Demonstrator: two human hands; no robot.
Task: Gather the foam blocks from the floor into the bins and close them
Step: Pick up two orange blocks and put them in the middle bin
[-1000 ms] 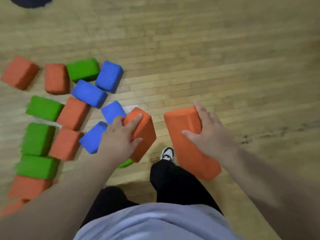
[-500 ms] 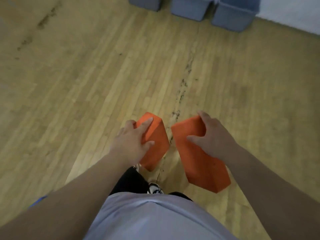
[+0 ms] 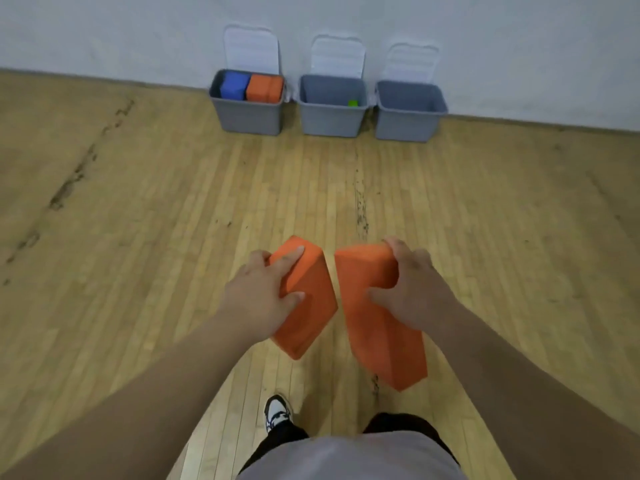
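My left hand [image 3: 259,299] grips one orange foam block [image 3: 310,306] and my right hand [image 3: 415,289] grips a second, longer orange foam block [image 3: 377,327], both held in the air in front of my waist. Three grey bins stand open against the far wall, lids tipped up behind them. The left bin [image 3: 247,114] holds a blue block [image 3: 233,85] and an orange block [image 3: 265,87]. A small green piece [image 3: 353,103] shows inside the middle bin [image 3: 330,116]. The inside of the right bin [image 3: 408,119] shows no blocks.
Bare wooden floor [image 3: 156,220] stretches between me and the bins, with dark scuff marks on the left and a dark line down the middle. A pale wall [image 3: 104,32] runs behind the bins. My shoe [image 3: 277,412] steps forward below the blocks.
The view has swung away from the pile of blocks on the floor and risen to the three bins at the wall. Both hands still carry the same orange blocks.
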